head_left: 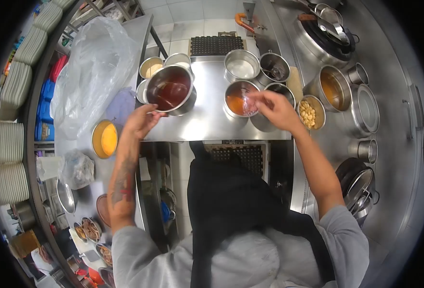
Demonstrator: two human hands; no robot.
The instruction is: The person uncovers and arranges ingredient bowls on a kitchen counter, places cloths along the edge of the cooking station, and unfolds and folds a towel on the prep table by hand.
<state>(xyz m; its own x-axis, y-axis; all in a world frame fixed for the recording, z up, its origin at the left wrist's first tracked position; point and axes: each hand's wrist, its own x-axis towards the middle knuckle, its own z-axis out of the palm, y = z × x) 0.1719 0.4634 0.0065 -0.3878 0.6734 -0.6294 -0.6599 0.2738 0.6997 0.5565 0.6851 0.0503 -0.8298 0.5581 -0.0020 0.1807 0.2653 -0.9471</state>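
My left hand [145, 121] grips the near rim of a metal pot [171, 89] with dark red liquid inside, tilted a little toward me. My right hand [275, 108] is over the right side of a metal container [241, 98] of orange liquid, its fingers pinched on a piece of clear plastic film [247, 97]. Behind that container stands one with pale contents [241, 65]. Another container [280, 91] is partly hidden by my right hand.
A large clear plastic bag [94, 72] lies on the left counter, near a bowl of yellow contents [104, 138]. A container of pale, garlic-like pieces [309, 113] and a pot of amber liquid [335, 89] stand at right. Stacked plates [7, 144] line the far left.
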